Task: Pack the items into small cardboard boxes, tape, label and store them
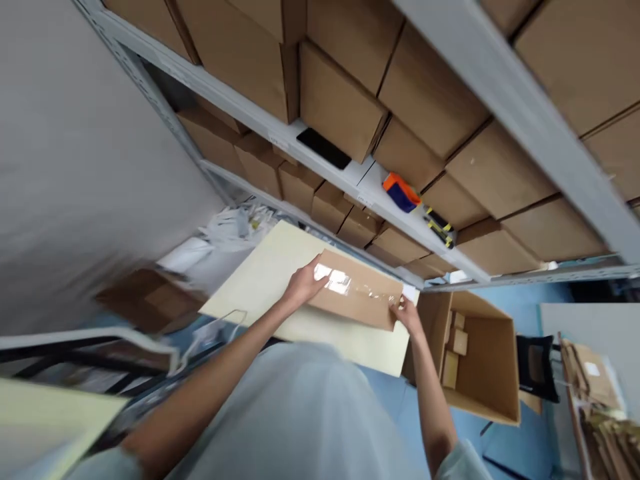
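A long, flat-looking cardboard box (360,308) lies over the cream tabletop (265,287), with shiny clear tape (340,281) running along its upper face. My left hand (304,283) grips the box's left end, thumb on top by the tape. At the other end, my right hand (406,313) pinches the box's right edge near the end of the tape. A small white piece, perhaps a label or paper (410,292), shows just beyond my right hand. The undersides of the box and of my fingers are hidden.
Metal shelving (300,148) full of cardboard boxes rises behind the table. On a shelf lie a black flat object (324,148), an orange and blue tape dispenser (401,192) and a yellow-black cutter (439,227). A large open carton (487,353) holding several small boxes stands right.
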Motion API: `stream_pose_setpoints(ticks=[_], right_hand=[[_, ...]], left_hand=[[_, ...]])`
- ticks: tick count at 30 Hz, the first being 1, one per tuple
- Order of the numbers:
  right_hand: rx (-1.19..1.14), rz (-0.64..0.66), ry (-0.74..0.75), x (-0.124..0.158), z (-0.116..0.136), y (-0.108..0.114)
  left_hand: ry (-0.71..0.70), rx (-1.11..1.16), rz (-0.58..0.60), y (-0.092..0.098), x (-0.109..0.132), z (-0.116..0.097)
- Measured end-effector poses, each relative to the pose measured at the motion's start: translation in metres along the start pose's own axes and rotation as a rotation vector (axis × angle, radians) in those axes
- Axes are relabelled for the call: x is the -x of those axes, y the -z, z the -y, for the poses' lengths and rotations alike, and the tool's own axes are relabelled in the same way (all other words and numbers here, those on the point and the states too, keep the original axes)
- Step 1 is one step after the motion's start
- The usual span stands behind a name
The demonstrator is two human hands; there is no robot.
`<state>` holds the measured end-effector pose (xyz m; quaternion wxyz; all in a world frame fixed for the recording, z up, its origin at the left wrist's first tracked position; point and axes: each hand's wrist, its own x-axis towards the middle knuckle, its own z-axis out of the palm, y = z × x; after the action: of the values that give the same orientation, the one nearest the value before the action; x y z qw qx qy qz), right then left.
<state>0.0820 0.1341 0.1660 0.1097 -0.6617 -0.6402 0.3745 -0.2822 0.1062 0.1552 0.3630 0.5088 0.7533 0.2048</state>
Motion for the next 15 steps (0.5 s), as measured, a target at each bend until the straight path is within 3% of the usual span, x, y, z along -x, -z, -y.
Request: stream_pose_setpoints(ticks=[4,7,11,15], right_hand=[[0.014,0.018,0.02,-0.015,0.003,0.011],[0.13,-0.101,0.086,-0.048,0.028,0.043],[0.354,-0.265,0.356,-0.102,0.121,0.095],[0.59,-0.305,0.405,-0.152,0.225,0.118]], left_hand=[[-0.052,-0.003,-0.004,-0.005,-0.008,0.007],[-0.151,-0.066,-0.098,-0.005,-0.022,-0.006],[-0.401,-0.032,-0.215,0.016,-0.041,-0.067],[-0.596,0.151,-0.328,0.043,-0.053,-0.146]])
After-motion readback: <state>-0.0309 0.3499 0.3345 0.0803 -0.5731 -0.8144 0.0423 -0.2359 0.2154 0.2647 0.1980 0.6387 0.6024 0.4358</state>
